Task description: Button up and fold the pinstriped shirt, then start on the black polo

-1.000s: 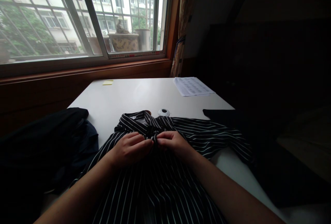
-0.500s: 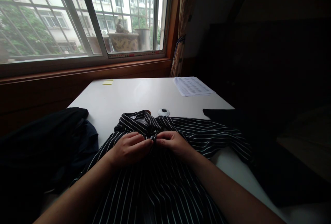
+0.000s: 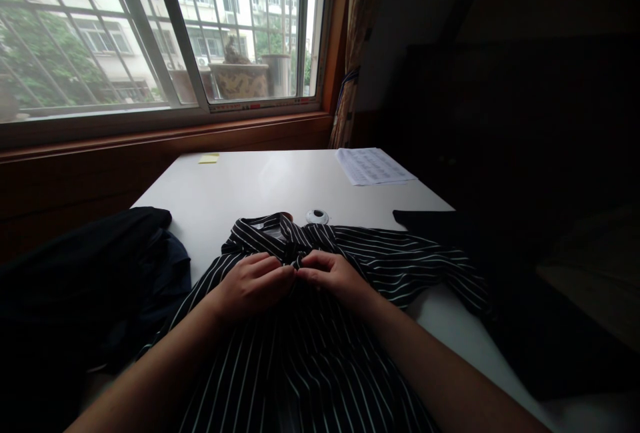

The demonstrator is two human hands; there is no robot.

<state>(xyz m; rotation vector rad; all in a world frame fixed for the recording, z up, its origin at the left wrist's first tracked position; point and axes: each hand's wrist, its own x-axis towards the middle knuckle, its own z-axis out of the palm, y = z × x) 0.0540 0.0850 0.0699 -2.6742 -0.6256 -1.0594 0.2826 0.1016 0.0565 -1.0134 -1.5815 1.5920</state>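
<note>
"Black striped shirt [image 3: 313,353]: where, pointing how?"
"On the worktop [image 3: 270,180], collar [image 3: 255,238] toward the window [image 3: 177,26], long axis near to far. Left hand [image 3: 253,283]: fingers [image 3: 281,277] pinching its front. Right hand [image 3: 337,278]: there too, grip unclear."

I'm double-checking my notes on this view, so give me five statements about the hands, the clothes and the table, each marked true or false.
1. The left hand and right hand meet below the collar of the striped shirt. True.
2. The shirt is plain white. False: it is dark with light stripes.
3. A yellow note lies near the far left corner of the table. True.
4. Printed sheets lie under the left hand. False: the printed sheets are at the far right.
5. Dark cloth lies on the left. True.
</note>
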